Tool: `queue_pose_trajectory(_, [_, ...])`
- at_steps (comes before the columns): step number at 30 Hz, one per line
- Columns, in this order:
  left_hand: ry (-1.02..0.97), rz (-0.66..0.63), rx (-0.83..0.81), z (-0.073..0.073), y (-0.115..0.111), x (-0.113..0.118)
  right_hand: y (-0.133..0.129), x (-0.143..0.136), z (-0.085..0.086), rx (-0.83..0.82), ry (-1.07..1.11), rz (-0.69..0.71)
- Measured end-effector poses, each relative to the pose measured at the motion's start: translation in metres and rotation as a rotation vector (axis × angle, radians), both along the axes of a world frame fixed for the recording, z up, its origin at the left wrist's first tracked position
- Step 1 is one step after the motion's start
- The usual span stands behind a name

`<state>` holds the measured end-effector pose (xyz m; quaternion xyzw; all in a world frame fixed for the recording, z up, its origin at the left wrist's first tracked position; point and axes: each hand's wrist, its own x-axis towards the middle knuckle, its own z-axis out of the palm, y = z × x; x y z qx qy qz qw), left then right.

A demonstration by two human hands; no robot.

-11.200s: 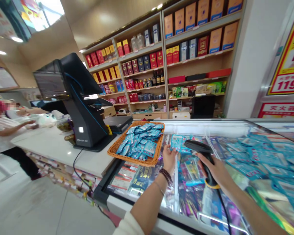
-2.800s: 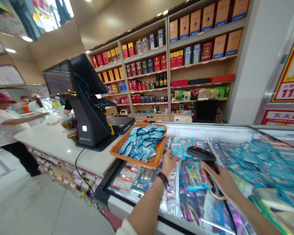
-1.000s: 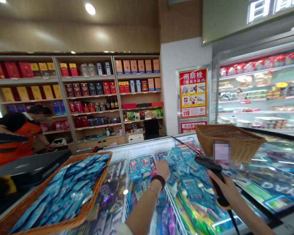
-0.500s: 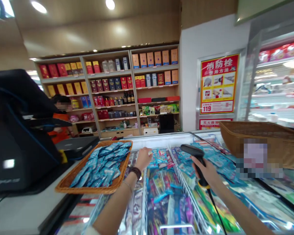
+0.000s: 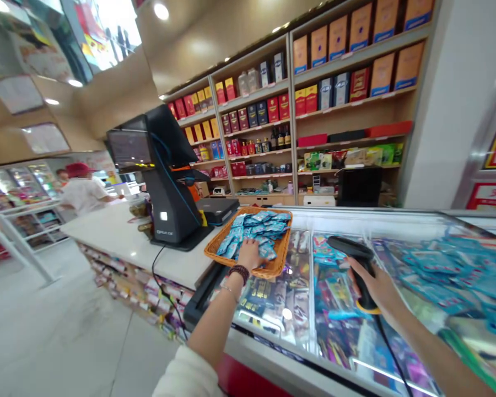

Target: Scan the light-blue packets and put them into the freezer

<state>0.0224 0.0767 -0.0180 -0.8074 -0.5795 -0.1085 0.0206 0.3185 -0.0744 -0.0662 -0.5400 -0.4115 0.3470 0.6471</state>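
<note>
A wicker basket full of blue packets stands at the left end of the glass-topped freezer, partly by the counter. Over the basket's near part is my left hand, with a beaded bracelet at the wrist; its fingers reach down among the packets, and their tips are hard to make out. My right hand is wrapped round the handle of a black barcode scanner, held above the freezer with its cord hanging down.
The freezer holds many wrapped packs in wire baskets. On the white counter stand a dark checkout terminal and a flat black device. A person in a red cap is at the far left. Shelves of boxes line the back.
The view has swung left. My left hand has moved from above the freezer to the packets in the basket. My right hand still holds the scanner; the wicker basket at right is out of view.
</note>
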Motion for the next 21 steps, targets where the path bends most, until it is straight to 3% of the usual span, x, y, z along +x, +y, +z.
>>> queue_pose_trajectory(3, [0.050, 0.023, -0.007, -0.004, 0.000, 0.003, -0.003, 0.001, -0.004, -0.029, 0.014, -0.012])
queue_pose_trajectory(7, [0.074, 0.057, -0.042, 0.000, 0.005, 0.012, -0.012, 0.002, 0.002, -0.032, 0.098, -0.017])
queue_pose_trajectory(9, [0.099, 0.012, -0.041, 0.004, 0.011, 0.010, -0.015, 0.001, 0.006, -0.018, 0.131, -0.021])
queue_pose_trajectory(13, [0.184, -0.243, -0.113, 0.016, 0.028, -0.005, -0.018, 0.002, 0.004, -0.019, 0.099, -0.006])
queue_pose_trajectory(15, [0.211, -0.312, -0.125, 0.022, 0.036, -0.012, -0.016, 0.004, 0.001, -0.018, 0.086, 0.001])
queue_pose_trajectory(18, [0.207, -0.298, -0.131, 0.030, 0.040, -0.015, -0.013, 0.006, -0.004, -0.011, 0.106, -0.004])
queue_pose_trajectory(21, [0.027, -0.248, -0.113, 0.036, 0.037, -0.007, -0.011, 0.006, -0.007, -0.006, 0.109, -0.010])
